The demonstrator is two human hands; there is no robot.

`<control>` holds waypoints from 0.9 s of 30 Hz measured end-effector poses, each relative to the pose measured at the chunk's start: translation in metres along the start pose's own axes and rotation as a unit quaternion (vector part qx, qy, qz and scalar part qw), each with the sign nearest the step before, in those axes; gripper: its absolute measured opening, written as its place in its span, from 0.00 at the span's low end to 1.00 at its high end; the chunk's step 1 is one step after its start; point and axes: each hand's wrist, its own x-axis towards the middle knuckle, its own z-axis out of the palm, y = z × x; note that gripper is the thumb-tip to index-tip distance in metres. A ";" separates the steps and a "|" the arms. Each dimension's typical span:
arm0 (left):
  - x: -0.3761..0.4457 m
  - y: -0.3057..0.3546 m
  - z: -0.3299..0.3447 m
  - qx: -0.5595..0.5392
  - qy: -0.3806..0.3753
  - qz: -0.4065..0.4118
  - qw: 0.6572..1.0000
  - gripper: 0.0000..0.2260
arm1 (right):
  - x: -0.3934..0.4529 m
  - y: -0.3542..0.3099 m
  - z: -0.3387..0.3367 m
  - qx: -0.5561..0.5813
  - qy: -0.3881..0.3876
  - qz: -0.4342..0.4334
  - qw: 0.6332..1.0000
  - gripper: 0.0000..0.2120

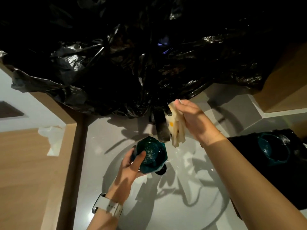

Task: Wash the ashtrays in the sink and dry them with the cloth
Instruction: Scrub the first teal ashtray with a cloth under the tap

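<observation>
Two ashtrays logged from my feed. Surface: pale counter (99, 130) with round sink (166, 205), dim room, black plastic sheet (132, 63) hung over the wall behind the tap (162, 128). Item one: teal ashtray (150, 155), speckled white inside, tilted under the tap, gripped by left hand (131, 165). Right hand (194, 120) pinches cloth (177, 128). Item two (272, 149): right, on black sheet, dim, details unclear.
</observation>
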 end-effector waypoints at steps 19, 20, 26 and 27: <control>0.021 -0.034 0.013 -0.020 -0.036 -0.075 0.996 0.20 | -0.088 0.098 -0.060 0.340 0.150 0.150 0.916 0.19; 0.021 -0.035 0.015 -0.017 -0.037 -0.078 0.996 0.21 | -0.094 0.101 -0.061 0.389 0.154 0.145 0.896 0.18; 0.019 -0.038 0.021 -0.031 -0.049 -0.092 0.994 0.23 | -0.110 0.113 -0.068 0.462 0.152 0.108 0.867 0.19; 0.018 -0.038 0.022 -0.031 -0.052 -0.092 0.994 0.22 | -0.110 0.113 -0.069 0.456 0.154 0.092 0.872 0.20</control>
